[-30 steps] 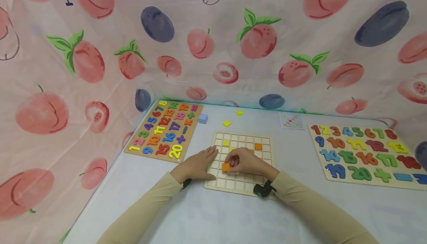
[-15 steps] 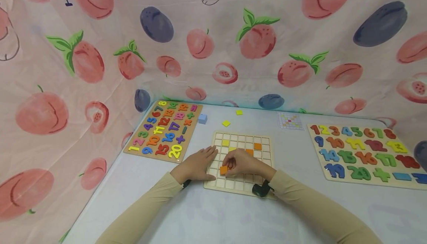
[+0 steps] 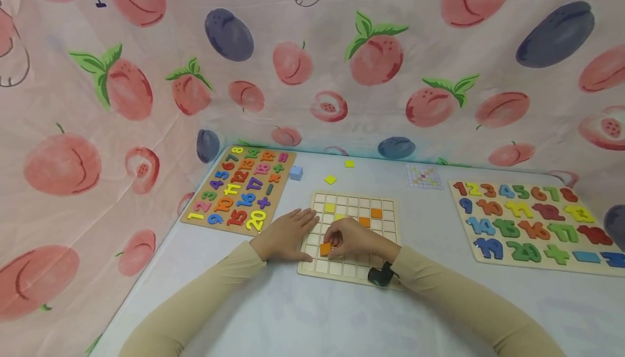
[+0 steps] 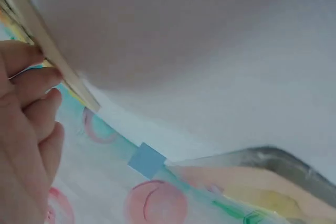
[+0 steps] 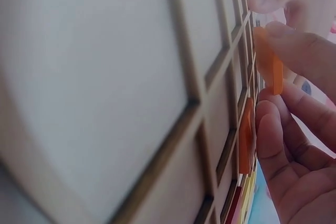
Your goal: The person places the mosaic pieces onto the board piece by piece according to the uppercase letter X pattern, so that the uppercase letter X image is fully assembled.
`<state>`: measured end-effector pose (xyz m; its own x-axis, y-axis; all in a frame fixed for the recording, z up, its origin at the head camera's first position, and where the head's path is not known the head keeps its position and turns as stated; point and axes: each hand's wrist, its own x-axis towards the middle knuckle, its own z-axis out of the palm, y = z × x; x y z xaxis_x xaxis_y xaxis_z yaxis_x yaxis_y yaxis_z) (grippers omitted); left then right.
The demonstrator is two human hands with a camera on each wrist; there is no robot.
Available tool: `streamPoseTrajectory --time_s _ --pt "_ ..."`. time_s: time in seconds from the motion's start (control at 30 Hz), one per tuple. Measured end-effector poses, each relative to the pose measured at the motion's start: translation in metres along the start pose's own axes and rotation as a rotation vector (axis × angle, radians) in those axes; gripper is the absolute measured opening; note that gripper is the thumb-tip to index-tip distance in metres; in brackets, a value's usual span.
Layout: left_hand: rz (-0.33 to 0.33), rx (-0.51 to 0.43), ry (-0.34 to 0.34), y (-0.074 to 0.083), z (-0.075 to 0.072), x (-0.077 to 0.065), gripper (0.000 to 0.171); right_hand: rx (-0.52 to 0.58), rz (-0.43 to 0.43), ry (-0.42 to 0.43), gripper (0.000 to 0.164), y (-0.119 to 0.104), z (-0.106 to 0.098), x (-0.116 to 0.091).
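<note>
My right hand (image 3: 352, 237) pinches an orange square tile (image 3: 325, 249) between thumb and fingers, low over the left part of a wooden grid board (image 3: 337, 276). In the right wrist view the held tile (image 5: 269, 62) stands tilted against the grid's bars. My left hand (image 3: 285, 235) rests with fingers extended on the board's left edge; in the left wrist view its fingertips (image 4: 50, 77) touch the wooden rim. Two orange tiles, one (image 3: 376, 213) further back and another (image 3: 364, 222) beside the right hand, sit in cells, as does a yellow tile (image 3: 330, 208).
Two loose yellow tiles (image 3: 330, 179) and a light blue block (image 3: 295, 172) lie behind the board. A printed grid card (image 3: 423, 176) is at the back right. Number puzzle boards stand left (image 3: 234, 191) and right (image 3: 532, 227). A fruit-print curtain (image 3: 312, 64) bounds the table.
The right hand has shifted slightly left and nearer to me with the orange tile, lowering it toward a cell near the board's left side. The left hand stays on the edge.
</note>
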<state>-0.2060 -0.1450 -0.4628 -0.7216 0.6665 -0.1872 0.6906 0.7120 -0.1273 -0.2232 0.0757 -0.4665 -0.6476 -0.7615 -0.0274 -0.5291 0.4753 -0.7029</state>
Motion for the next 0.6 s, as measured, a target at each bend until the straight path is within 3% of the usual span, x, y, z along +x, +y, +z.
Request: streamPoseTrajectory --time_s 0.23,0.6 --pt "0.042 0.011 0.012 -0.0063 0.0039 0.0012 0.098 -0.008 0.009 -0.01 0.024 -0.0027 0.0004 0.0017" --pt "0.047 -0.009 0.021 -0.0069 0.0073 0.0023 0.098 -0.003 0.004 -0.014 0.02 0.0033 0.0001 -0.0004"
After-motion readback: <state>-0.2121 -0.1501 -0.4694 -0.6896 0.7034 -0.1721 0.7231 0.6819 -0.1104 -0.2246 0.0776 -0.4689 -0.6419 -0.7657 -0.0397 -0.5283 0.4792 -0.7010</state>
